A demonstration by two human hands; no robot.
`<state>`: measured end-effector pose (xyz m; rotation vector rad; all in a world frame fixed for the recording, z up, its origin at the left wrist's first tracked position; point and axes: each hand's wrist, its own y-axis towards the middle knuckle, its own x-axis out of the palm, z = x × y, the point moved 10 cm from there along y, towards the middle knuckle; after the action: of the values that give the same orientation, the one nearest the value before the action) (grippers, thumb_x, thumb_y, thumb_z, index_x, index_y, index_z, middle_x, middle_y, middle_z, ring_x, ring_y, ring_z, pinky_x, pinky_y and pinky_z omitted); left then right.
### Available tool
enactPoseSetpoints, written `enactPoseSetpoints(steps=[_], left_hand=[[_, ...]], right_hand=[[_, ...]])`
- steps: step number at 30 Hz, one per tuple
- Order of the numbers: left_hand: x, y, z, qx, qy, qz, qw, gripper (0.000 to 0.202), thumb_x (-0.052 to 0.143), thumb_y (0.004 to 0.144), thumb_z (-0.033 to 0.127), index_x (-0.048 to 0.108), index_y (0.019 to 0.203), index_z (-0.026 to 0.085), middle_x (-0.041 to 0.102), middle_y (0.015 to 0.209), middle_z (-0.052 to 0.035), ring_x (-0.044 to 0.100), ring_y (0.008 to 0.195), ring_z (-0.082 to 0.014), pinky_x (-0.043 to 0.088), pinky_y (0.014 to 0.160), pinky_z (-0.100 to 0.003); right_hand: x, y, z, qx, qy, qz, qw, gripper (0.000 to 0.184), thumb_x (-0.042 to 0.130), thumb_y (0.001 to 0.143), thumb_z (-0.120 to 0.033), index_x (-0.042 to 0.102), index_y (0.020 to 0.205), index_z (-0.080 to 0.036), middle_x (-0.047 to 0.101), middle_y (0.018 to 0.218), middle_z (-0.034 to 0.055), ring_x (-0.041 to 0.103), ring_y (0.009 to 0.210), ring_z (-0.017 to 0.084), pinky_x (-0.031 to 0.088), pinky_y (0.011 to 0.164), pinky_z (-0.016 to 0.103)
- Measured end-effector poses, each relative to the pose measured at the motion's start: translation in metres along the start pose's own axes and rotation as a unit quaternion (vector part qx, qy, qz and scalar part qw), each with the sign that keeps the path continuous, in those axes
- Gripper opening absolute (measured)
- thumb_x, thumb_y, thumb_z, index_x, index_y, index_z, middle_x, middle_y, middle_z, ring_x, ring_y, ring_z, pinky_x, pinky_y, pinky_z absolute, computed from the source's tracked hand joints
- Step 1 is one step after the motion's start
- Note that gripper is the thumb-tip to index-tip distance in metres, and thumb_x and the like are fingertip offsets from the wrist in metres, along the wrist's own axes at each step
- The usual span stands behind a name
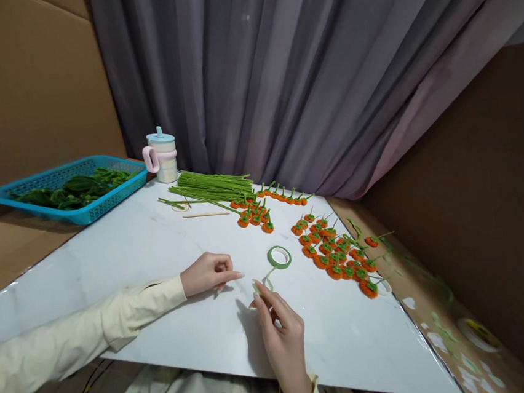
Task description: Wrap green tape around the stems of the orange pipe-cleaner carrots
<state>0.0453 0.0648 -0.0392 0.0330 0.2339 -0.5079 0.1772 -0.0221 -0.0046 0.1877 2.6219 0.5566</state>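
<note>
My right hand (282, 330) is closed in a pinch, its fingertips on the loose end of a green tape strip (268, 277). That strip runs to a roll of green tape (279, 257) lying on the white table just beyond. Left of it, my left hand (209, 272) hovers low over the table with its fingers curled and the thumb pointing right. Anything inside that curl is hidden. To the right lie many small orange pumpkin-like pieces (335, 257) with green tops and thin stems. More orange pieces (254, 212) with green stems sit behind the roll.
A pile of green stems (214, 185) lies at the back, with a thin wooden stick (206, 215) in front. At back left stand a lidded cup (166, 159) and a blue basket (92, 211) of green leaf-like pieces. A grey curtain (250, 74) hangs behind the table.
</note>
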Motion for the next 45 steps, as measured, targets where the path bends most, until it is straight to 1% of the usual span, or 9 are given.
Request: enactPoseSetpoints(steps=[4,9,14,18,20,23,29,39,45], left_hand=[[0.000,-0.004,0.003,0.001,0.031,-0.006,1.000,0.052,0.057,0.077,0.051,0.041,0.043,0.014,0.041,0.031,0.0051,0.034,0.030,-0.0035,0.029,0.037,-0.016],[0.003,-0.001,0.001,0.000,-0.005,-0.030,1.000,0.048,0.050,0.080,0.054,0.052,0.059,0.012,0.060,0.048,-0.0033,0.040,0.034,-0.0053,0.032,0.037,-0.018],[-0.007,0.002,0.021,0.100,0.023,-0.035,0.994,0.041,0.040,0.088,0.045,0.044,0.112,0.012,0.066,0.089,-0.0112,0.058,0.061,-0.0110,0.042,0.050,-0.020],[-0.043,0.003,0.034,0.139,0.107,0.074,0.982,0.045,0.062,0.076,0.036,0.045,0.114,0.018,0.052,0.122,-0.0128,0.054,0.104,-0.0192,0.044,0.082,-0.030],[-0.063,0.005,0.032,0.119,0.166,0.124,0.971,0.026,0.063,0.073,0.040,0.059,0.083,0.016,0.054,0.121,-0.0113,0.051,0.109,-0.0225,0.040,0.090,-0.033],[-0.085,0.013,0.025,0.074,0.234,0.146,0.958,0.047,0.048,0.082,0.047,0.052,0.048,0.015,0.062,0.107,-0.0103,0.056,0.101,-0.0227,0.039,0.091,-0.032],[-0.104,0.055,0.029,0.083,0.313,0.160,0.933,0.020,0.056,0.073,0.029,0.061,0.086,0.015,0.059,0.112,-0.0096,0.053,0.105,-0.0227,0.040,0.089,-0.032],[-0.100,0.126,0.027,0.026,0.403,0.156,0.902,0.031,0.053,0.076,0.042,0.061,0.058,0.017,0.064,0.056,-0.0037,0.061,0.064,-0.0215,0.042,0.062,-0.027],[-0.095,0.144,0.015,0.045,0.425,0.122,0.896,0.031,0.055,0.075,0.031,0.064,0.099,0.014,0.063,0.107,-0.0098,0.058,0.096,-0.0235,0.044,0.080,-0.028]], right_hand=[[0.001,-0.001,-0.004,-0.021,-0.001,0.001,1.000,0.025,0.046,0.087,-0.023,0.064,0.105,-0.019,0.069,0.089,0.0070,0.064,0.072,0.014,0.051,0.061,0.022],[0.000,-0.001,-0.008,-0.034,0.000,0.005,0.999,0.024,0.046,0.087,-0.023,0.065,0.101,-0.018,0.069,0.084,0.0067,0.064,0.067,0.014,0.050,0.057,0.021],[0.000,0.000,-0.010,-0.043,-0.011,0.007,0.999,0.023,0.047,0.087,-0.023,0.066,0.099,-0.017,0.070,0.086,0.0074,0.064,0.066,0.014,0.051,0.057,0.021],[-0.003,-0.003,-0.008,-0.040,-0.003,0.024,0.999,0.026,0.049,0.086,-0.023,0.063,0.107,-0.016,0.070,0.092,0.0084,0.067,0.069,0.014,0.052,0.057,0.019],[-0.004,-0.004,-0.006,-0.036,0.009,0.024,0.999,0.031,0.049,0.086,-0.022,0.058,0.116,-0.016,0.071,0.092,0.0078,0.068,0.072,0.013,0.052,0.059,0.018],[-0.002,-0.005,-0.004,-0.025,0.030,0.016,0.999,0.035,0.047,0.087,-0.020,0.052,0.121,-0.018,0.071,0.090,0.0056,0.068,0.078,0.013,0.052,0.060,0.016],[-0.002,-0.003,-0.001,0.000,0.048,0.021,0.999,0.020,0.049,0.086,-0.022,0.060,0.103,-0.018,0.071,0.091,0.0065,0.068,0.082,0.015,0.051,0.058,0.016],[-0.002,-0.005,-0.004,-0.027,0.025,0.014,0.999,0.017,0.049,0.087,-0.020,0.062,0.098,-0.021,0.070,0.092,0.0024,0.066,0.080,0.012,0.050,0.062,0.016],[-0.006,-0.004,-0.011,-0.042,0.030,0.028,0.998,0.016,0.050,0.086,-0.018,0.063,0.096,-0.019,0.070,0.088,0.0027,0.065,0.072,0.011,0.048,0.058,0.015]])
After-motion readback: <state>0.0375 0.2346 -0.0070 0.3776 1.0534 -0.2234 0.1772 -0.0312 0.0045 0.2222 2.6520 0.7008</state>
